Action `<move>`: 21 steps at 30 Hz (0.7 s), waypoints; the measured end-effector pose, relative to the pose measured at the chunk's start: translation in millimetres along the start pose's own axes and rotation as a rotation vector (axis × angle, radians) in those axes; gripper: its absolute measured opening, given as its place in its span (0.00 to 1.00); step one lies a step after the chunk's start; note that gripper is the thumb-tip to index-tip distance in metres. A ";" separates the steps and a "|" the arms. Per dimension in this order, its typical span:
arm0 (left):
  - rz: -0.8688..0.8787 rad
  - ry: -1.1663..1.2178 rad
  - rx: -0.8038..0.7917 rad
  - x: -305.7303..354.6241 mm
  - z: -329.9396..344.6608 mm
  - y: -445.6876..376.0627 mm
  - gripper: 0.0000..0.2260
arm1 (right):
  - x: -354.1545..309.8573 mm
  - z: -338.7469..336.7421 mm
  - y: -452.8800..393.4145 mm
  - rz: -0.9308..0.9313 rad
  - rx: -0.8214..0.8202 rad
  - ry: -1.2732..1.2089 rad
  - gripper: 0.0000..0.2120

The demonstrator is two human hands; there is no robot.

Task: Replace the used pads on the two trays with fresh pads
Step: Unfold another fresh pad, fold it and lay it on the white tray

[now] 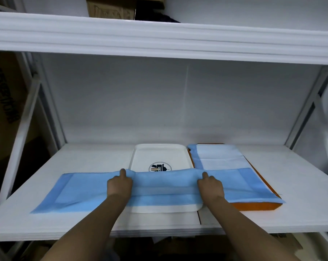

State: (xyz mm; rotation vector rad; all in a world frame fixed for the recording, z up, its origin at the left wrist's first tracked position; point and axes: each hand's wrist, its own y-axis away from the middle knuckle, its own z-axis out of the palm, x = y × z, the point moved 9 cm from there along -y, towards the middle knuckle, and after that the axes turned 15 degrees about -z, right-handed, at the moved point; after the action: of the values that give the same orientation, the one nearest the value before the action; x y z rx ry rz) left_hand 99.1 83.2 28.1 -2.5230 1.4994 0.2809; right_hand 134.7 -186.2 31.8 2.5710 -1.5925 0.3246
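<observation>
Two bare forearms, no sleeves visible up to the lower frame edge. Left hand (119, 185) and right hand (210, 186) ungloved; no rings, watch, bracelets or other markings visible on wrists or fingers.

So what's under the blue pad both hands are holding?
The blue pad, pinched by the left hand and right hand, covers the near part of the white tray and a corner of the orange tray. The white tray's logo is half hidden.

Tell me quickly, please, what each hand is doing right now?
Left hand: pinching the blue pad over the white tray.
Right hand: pinching the same pad.
</observation>
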 end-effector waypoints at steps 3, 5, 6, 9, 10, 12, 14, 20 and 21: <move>-0.103 0.192 -0.092 -9.0 -3.3 -7.6 0.15 | 14.6 7.3 -1.4 0.104 -0.044 -0.117 0.09; -0.159 0.370 -0.170 -15.0 -1.4 -15.3 0.14 | 23.3 3.2 0.8 0.184 0.052 -0.251 0.06; -0.181 0.467 -0.201 -17.4 -0.8 -19.1 0.12 | 29.3 1.4 0.3 0.227 0.113 -0.339 0.08; -0.250 0.711 -0.222 -26.1 -5.2 -30.2 0.10 | 43.7 1.2 -4.9 0.302 0.232 -0.589 0.07; -0.259 0.764 -0.215 -28.0 -8.9 -33.9 0.09 | 46.5 -1.9 -8.0 0.311 0.253 -0.645 0.07; -0.251 0.833 -0.177 -30.0 -18.9 -43.0 0.08 | 52.3 -10.7 -16.1 0.327 0.300 -0.708 0.07; -0.212 0.867 -0.115 -31.0 -30.9 -53.4 0.06 | 57.8 -20.6 -24.8 0.340 0.348 -0.704 0.07; -0.108 0.806 0.061 -33.3 -53.3 -86.0 0.13 | 71.2 -44.3 -48.8 0.336 0.533 -0.674 0.08; -0.117 0.794 0.069 -34.2 -54.0 -94.7 0.13 | 73.5 -48.2 -54.0 0.331 0.567 -0.661 0.08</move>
State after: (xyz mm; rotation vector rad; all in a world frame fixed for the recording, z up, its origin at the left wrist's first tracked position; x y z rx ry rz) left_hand 169.9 142.4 95.5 -2.7875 1.5088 -0.8707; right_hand 208.4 -216.7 97.3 3.0151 -2.4701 -0.0958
